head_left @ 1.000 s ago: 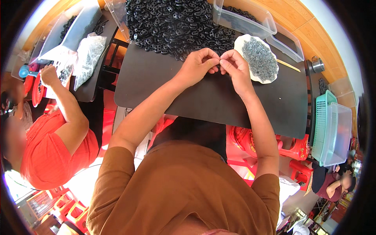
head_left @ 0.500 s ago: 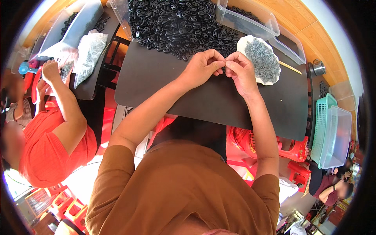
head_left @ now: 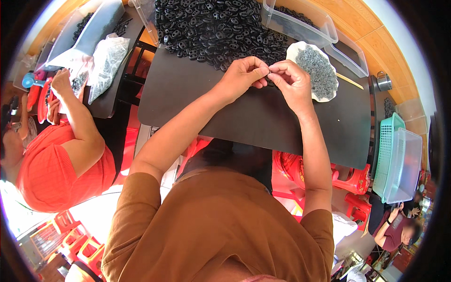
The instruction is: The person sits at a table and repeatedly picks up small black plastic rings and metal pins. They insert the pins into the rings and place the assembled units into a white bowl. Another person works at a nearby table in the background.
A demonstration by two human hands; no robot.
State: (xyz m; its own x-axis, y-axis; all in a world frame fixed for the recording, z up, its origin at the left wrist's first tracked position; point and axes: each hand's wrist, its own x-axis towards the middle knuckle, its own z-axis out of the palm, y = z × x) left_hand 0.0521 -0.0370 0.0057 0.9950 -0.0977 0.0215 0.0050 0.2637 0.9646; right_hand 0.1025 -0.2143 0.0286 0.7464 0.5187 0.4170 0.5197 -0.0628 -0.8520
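Observation:
My left hand [head_left: 242, 79] and my right hand [head_left: 295, 84] meet above the dark table [head_left: 263, 122], fingertips touching. The left thumb and fingers close on a small black piece, mostly hidden by the fingers. My right thumb and forefinger pinch at the same spot; whatever they hold is too small to make out. Just beyond the hands spreads a large pile of black oval pieces with two holes [head_left: 211, 30]. Close to the right hand sits a white scalloped dish [head_left: 293, 48], heaped with tiny grey pieces [head_left: 317, 73].
Clear plastic bins [head_left: 300, 23] stand along the back. A thin stick [head_left: 350, 81] lies right of the dish, with a metal cup [head_left: 384, 81] farther right. A green basket [head_left: 387, 155] is beyond the right edge. At left, a co-worker in red [head_left: 70, 160] works at another table.
My right hand has turned slightly, its fingers spreading over the left fingertips. Both hands stay together in nearly the same place. The co-worker at left has shifted a little.

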